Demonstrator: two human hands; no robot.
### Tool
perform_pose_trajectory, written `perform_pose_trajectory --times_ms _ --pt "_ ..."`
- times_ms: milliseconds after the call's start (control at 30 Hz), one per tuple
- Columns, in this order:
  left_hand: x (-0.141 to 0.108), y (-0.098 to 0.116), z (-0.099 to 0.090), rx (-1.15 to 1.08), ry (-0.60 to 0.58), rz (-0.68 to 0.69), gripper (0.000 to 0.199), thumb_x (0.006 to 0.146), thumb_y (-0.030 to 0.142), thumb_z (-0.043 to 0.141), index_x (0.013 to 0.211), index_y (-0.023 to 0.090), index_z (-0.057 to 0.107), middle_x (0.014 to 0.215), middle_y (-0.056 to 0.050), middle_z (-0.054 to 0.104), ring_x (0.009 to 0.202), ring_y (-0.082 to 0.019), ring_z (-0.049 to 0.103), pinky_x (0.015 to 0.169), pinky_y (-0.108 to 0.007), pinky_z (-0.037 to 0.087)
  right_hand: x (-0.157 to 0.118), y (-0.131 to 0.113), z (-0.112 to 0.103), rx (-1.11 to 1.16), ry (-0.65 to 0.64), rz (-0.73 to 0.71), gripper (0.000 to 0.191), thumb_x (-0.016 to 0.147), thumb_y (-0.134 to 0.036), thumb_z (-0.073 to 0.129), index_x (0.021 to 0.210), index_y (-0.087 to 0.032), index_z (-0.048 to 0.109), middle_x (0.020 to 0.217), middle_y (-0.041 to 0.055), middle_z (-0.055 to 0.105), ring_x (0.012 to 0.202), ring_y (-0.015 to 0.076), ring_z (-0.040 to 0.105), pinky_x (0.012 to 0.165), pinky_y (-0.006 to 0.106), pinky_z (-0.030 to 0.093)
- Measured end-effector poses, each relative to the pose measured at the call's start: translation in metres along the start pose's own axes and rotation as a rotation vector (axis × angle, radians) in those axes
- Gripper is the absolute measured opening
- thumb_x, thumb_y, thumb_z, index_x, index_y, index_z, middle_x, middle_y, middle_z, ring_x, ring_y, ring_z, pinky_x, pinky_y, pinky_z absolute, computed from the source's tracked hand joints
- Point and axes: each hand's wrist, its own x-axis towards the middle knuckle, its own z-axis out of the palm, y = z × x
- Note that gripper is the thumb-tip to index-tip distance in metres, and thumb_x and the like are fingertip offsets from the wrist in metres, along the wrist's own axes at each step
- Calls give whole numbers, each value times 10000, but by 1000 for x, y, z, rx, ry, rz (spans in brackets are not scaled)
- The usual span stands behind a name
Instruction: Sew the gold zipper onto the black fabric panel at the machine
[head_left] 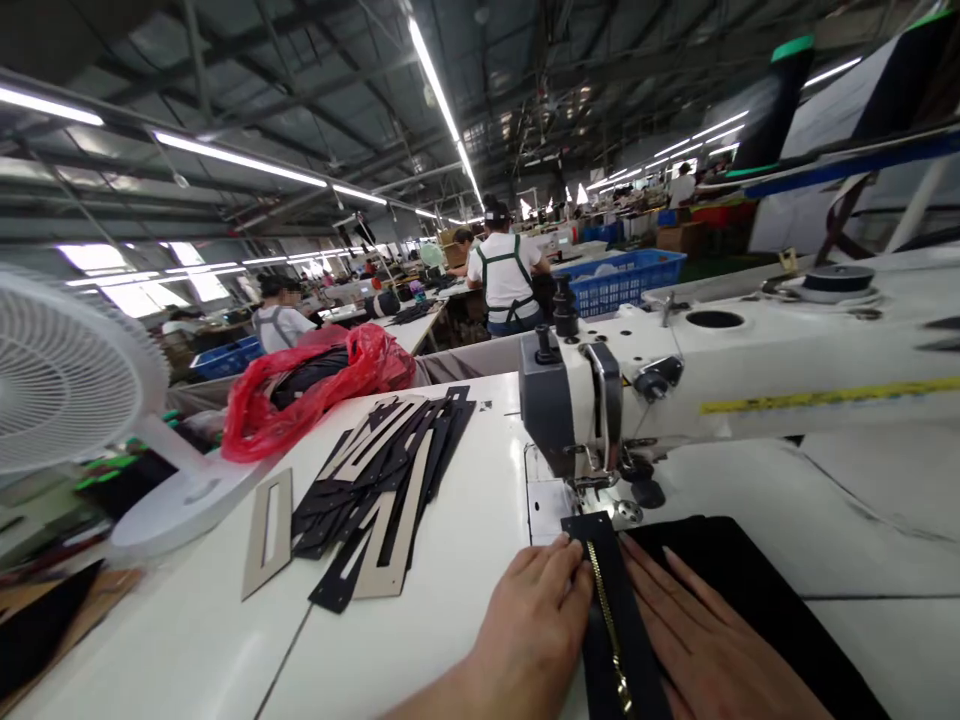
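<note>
The left hand (529,625) and the right hand (697,640) lie flat with fingers extended, gripping nothing, pressed on either side of a black fabric piece with a brass zipper (609,625) at the near edge of the white table (420,620). The zipper's far end sits just before the sewing machine (600,400) needle area. A stack of black and tan cut pieces (375,480) lies toward the table's left side, near a red plastic bag (315,395) at the far left corner and a white fan (71,380) at the left edge.

Long tube lights (442,95) run along a dark metal roof (300,70) over a wide workshop. Far beyond the hands stand rows of work tables (420,325) and blue crates (622,280); bright windows (135,275) line the far left wall.
</note>
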Motion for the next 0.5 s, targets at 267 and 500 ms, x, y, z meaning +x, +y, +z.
perform_pose_trajectory --times_ms 267,500 --pt "25 -7 8 -62 -33 -83 233 940 134 363 1000 96 586 906 -114 611 836 -212 603 712 -369 571 8 22 8 -60 -97 -32 577 773 -138 400 1348 -92 401 1286 142 504 1174 272 487 866 440 514" --pt "21 -14 17 -91 -9 -45 224 927 114 375 1021 74 575 962 -126 606 976 -231 586 934 -422 489 10 30 14 -107 -112 -93 569 740 -131 400 1299 -35 445 1215 175 557 1113 268 543 823 420 540"
